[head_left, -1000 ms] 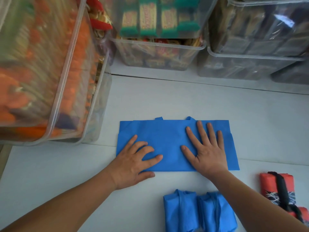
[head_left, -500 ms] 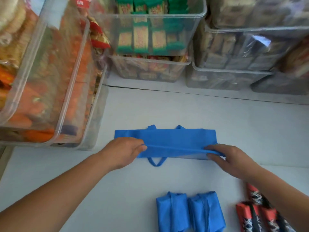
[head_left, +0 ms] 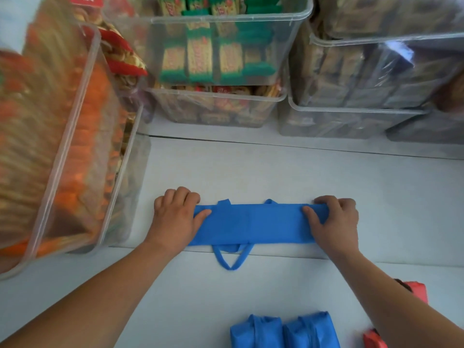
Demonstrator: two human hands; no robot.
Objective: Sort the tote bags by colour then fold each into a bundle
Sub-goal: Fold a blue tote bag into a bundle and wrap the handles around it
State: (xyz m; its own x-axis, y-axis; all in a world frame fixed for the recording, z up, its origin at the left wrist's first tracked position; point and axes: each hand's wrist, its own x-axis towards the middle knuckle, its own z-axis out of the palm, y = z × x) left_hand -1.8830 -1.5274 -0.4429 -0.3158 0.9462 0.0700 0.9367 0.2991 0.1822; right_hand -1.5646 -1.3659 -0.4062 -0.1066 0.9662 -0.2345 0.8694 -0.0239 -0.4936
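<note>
I saw L hand & R hand each gripping an end of blue tote bag; clear bins crowded behind, blue bundles nearer cam.

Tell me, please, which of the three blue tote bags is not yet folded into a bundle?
The blue tote bag gripped by the left hand and right hand: a long flat strip, while the two blue bundles nearby are compact.
</note>
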